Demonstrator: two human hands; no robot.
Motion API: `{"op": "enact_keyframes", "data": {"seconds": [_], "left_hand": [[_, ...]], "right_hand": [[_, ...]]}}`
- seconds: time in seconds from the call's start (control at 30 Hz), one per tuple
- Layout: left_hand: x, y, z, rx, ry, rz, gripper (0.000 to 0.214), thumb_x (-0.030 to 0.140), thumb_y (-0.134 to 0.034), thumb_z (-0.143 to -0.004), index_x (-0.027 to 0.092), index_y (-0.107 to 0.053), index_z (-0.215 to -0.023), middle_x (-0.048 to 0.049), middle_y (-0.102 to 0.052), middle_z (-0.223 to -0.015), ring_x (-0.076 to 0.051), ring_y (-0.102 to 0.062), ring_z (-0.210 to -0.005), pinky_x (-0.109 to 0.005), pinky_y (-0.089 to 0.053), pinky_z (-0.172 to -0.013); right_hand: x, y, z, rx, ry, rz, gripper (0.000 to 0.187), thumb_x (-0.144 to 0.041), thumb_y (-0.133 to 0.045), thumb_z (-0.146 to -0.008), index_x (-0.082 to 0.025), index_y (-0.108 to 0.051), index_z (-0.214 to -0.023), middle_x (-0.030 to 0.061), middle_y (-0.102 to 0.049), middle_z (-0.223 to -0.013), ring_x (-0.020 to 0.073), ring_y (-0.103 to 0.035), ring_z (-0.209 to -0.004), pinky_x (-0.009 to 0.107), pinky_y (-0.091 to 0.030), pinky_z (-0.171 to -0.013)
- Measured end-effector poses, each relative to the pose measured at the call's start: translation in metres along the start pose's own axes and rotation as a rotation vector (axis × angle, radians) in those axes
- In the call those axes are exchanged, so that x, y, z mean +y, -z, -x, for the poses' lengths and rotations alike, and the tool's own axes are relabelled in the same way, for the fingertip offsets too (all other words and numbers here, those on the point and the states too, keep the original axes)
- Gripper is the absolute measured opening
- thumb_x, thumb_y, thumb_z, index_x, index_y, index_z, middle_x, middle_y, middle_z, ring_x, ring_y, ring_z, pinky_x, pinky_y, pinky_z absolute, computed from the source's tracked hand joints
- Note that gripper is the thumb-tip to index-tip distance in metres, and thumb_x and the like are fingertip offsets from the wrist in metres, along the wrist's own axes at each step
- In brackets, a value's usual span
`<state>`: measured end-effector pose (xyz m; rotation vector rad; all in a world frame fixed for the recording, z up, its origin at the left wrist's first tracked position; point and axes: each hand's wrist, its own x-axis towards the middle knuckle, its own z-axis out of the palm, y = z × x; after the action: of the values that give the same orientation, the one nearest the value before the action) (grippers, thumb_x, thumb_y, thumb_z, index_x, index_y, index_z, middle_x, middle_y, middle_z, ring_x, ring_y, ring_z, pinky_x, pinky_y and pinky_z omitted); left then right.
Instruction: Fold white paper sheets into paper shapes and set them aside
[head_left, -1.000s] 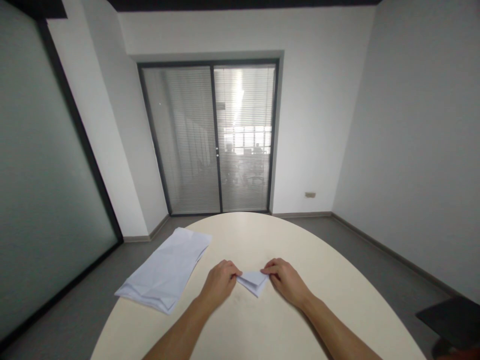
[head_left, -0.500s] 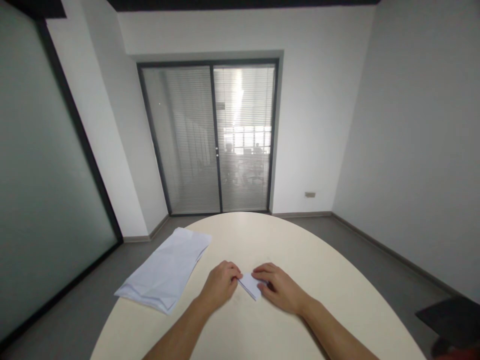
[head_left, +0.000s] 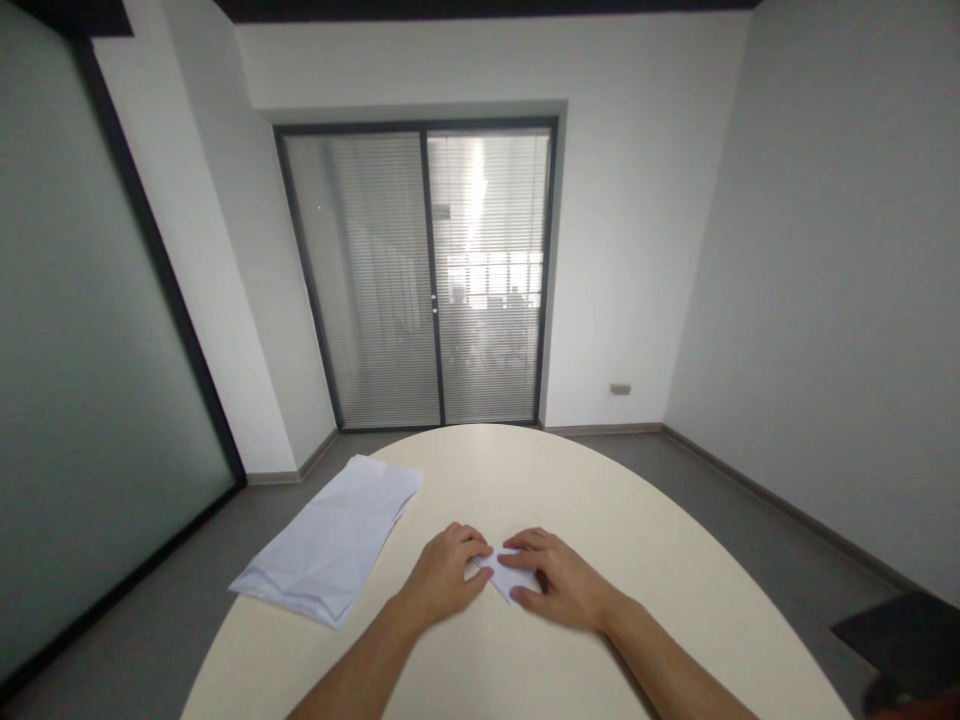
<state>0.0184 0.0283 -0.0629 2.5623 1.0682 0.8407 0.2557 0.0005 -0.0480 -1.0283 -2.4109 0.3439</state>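
Observation:
A small folded piece of white paper (head_left: 517, 574) lies on the pale tabletop, between my two hands. My left hand (head_left: 452, 572) holds its left corner, with the thumb below and the fingertips above, a small gap showing between them. From the right, my right hand (head_left: 556, 578) grips the same paper, its fingertips on top and its thumb by the lower edge. My right fingers cover part of the paper, so its full shape is hidden.
Crumpled, creased white sheets (head_left: 330, 540) lie in a stack on the left of the round table (head_left: 600, 500). A dark object (head_left: 900, 640) stands low at the right. Beyond the table are a glass door with blinds (head_left: 427, 280) and white walls.
My left hand has shifted slightly right, and its thumb has come out over the paper. My right fingers and thumb have spread a little wider. The paper shows less between the hands.

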Motion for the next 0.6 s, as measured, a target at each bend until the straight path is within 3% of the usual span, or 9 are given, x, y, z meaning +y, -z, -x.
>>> {"op": "enact_keyframes", "data": {"seconds": [0.37, 0.6], "left_hand": [[-0.0028, -0.0024, -0.0005, 0.010, -0.018, 0.001, 0.024, 0.021, -0.062, -0.084, 0.025, -0.071, -0.106, -0.0033, -0.068, -0.105, -0.020, -0.058, -0.100, -0.034, -0.048, -0.093], [-0.0047, -0.0042, -0.0001, -0.002, -0.108, 0.018, 0.023, 0.022, -0.065, -0.084, 0.025, -0.072, -0.106, -0.0031, -0.068, -0.112, -0.020, -0.059, -0.105, -0.035, -0.047, -0.096]], "right_hand": [[-0.0015, -0.0013, -0.0016, -0.030, -0.009, 0.018, 0.050, -0.044, -0.068, -0.081, -0.025, -0.066, -0.127, 0.0132, -0.064, -0.129, 0.0301, -0.056, -0.119, 0.046, -0.041, -0.103], [-0.0003, -0.0020, -0.0023, -0.065, -0.001, 0.010, 0.054, -0.043, -0.067, -0.081, -0.025, -0.062, -0.132, 0.0119, -0.059, -0.137, 0.0309, -0.052, -0.129, 0.049, -0.035, -0.111]]}}
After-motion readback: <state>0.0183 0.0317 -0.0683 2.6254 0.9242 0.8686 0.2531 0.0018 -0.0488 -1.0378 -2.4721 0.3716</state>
